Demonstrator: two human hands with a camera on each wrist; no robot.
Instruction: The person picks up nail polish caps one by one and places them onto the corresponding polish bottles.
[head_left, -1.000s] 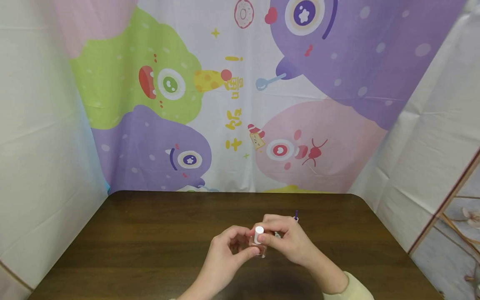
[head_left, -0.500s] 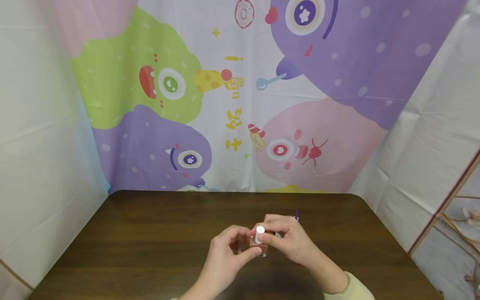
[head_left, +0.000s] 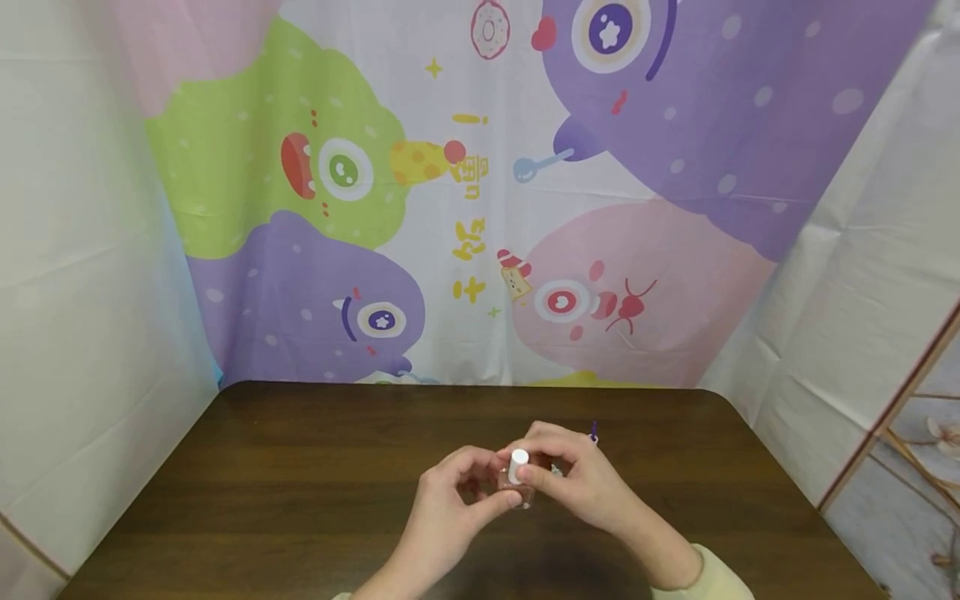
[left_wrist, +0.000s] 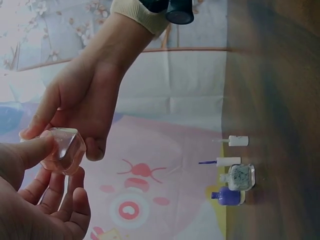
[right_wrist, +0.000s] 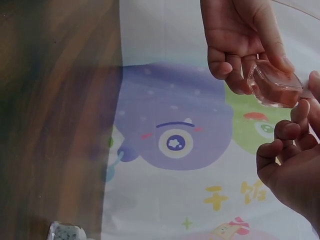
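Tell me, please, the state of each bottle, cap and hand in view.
Small pink-tinted glass bottle: raised, capped; tightness unclear.
Its white cylindrical cap: on the neck.
Small purple glass bottle: uncapped, upright.
Clear glass bottle with dark flecks: uncapped, upright.
White cylindrical cap with purple brush: standing, brush up.
White cylindrical cap with pale brush: standing, brush up.
Left hand: holding pink bottle.
Right hand: pinching its cap.

We see a pink bottle (right_wrist: 275,90), its white cap (head_left: 519,462), a dark brown table (head_left: 300,483) and a far monster-print curtain (head_left: 465,350).
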